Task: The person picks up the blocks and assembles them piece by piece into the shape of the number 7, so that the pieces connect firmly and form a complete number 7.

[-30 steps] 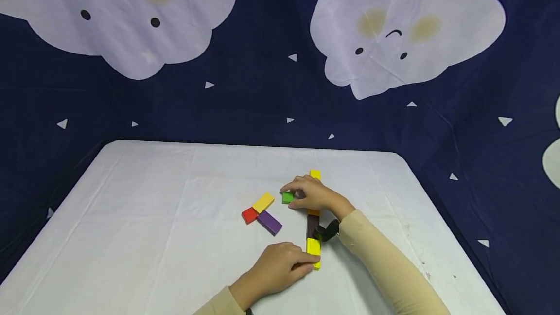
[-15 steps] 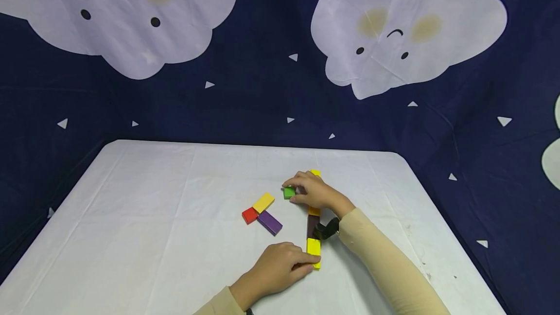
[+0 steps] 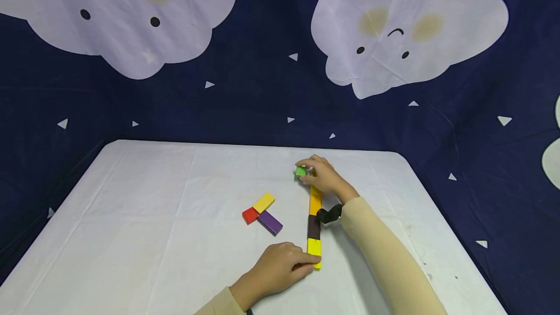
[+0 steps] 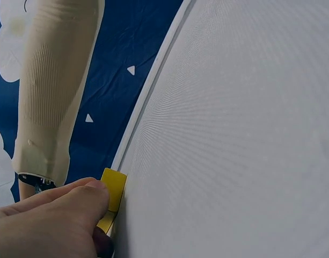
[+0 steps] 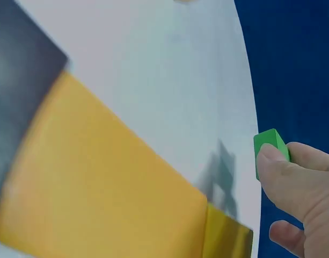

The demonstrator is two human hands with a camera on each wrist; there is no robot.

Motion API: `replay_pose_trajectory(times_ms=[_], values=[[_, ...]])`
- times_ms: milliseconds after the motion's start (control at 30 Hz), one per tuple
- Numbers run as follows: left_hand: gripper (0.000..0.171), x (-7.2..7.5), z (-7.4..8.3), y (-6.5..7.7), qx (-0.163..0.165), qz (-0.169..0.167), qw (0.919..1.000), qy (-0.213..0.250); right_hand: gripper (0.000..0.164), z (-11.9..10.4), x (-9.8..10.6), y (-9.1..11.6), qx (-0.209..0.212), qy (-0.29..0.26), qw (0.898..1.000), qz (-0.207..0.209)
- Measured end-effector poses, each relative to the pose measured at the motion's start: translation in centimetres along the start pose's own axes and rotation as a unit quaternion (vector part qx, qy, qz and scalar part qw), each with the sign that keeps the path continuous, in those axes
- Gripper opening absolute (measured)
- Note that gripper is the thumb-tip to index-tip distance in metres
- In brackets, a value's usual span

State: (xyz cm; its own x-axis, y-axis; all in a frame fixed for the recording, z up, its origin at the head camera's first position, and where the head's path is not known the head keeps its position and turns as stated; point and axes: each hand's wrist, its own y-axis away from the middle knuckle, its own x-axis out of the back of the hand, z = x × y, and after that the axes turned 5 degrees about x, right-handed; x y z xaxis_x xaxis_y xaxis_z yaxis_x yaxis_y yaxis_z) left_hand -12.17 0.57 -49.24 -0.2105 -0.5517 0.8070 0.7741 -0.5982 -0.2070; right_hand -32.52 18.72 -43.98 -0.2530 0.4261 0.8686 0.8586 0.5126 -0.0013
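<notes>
My right hand (image 3: 325,176) pinches a small green block (image 3: 300,172) between thumb and fingers, just left of the far end of a row of blocks. A shadow below the green block (image 5: 265,145) in the right wrist view shows it raised above the table. The row runs away from me: a yellow block (image 3: 313,247) nearest, then a dark brown block (image 3: 313,227), an orange block (image 3: 315,204) and yellow at the far end, partly hidden by the hand. My left hand (image 3: 280,269) rests its extended index finger on the nearest yellow block (image 4: 115,188), thumb beside it.
Left of the row, a red block (image 3: 250,216), a light yellow block (image 3: 264,202) and a purple block (image 3: 270,223) lie touching or nearly touching. A white cloth covers the table (image 3: 131,218). Behind hangs a dark blue curtain (image 3: 262,101) with clouds.
My right hand has carried the green block away from me and slightly right, from beside the row's middle to its far end, uncovering the orange block. The left hand has stayed put.
</notes>
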Motion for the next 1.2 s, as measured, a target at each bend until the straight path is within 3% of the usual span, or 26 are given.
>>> replay_pose_trajectory(times_ms=[400, 800, 1067, 1200], values=[[0.025, 0.1, 0.0, 0.1, -0.005, 0.006, 1.0, 0.001, 0.043, 1.6, 1.0, -0.7, -0.033, -0.011, 0.999, 0.014], [0.025, 0.2, 0.1, 0.1, -0.006, 0.006, 1.0, 0.001, 0.041, 2.9, 0.9, -0.8, -0.063, -0.034, 0.997, 0.017], [0.026, 0.3, 0.2, 0.0, 0.008, -0.013, 0.9998, 0.012, 0.04, 3.7, 0.7, -1.0, -0.069, -0.045, 0.996, 0.027], [0.025, 0.4, 0.2, 0.1, 0.001, -0.005, 1.0, 0.007, 0.04, 4.0, 0.5, -1.1, -0.07, -0.041, 0.996, 0.028]])
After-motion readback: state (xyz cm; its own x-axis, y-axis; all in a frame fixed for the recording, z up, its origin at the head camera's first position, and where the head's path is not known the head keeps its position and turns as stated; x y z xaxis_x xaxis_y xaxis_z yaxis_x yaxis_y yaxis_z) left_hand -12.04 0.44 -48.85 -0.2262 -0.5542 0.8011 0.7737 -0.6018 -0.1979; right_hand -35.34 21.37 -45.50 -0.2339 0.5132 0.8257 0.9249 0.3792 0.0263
